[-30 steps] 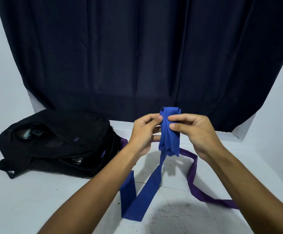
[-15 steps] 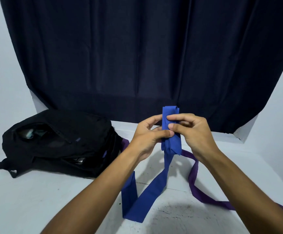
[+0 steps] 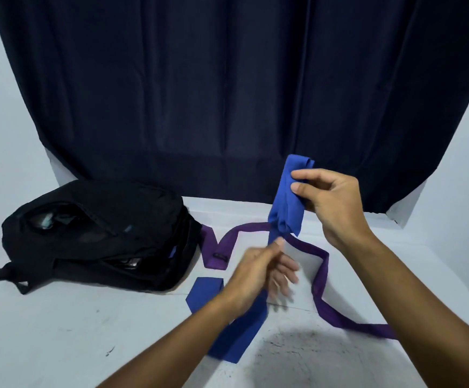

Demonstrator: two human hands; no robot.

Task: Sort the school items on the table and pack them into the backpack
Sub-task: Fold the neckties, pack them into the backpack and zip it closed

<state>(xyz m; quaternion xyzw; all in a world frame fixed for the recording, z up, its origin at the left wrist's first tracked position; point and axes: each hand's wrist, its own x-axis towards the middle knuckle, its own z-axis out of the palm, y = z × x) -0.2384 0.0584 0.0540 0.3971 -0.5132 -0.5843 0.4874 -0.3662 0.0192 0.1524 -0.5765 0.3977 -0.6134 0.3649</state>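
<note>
Blue tie point(image 3: 288, 197): folded end held above tabletop point(image 3: 60, 331), tail trailing near.
Right hand point(image 3: 331, 203): fingers pinch the fold.
Left hand point(image 3: 258, 271): blurred; grip cannot be told.
Backpack point(image 3: 96, 233): far left, open.
Risk: the fold may unroll if the pinch loosens.

Perhaps home: dark curtain point(image 3: 227, 93), white table point(image 3: 46, 331)

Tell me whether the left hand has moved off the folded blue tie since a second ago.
Yes. The left hand has dropped from the folded bundle of the blue tie toward the table, and is blurred.
</note>
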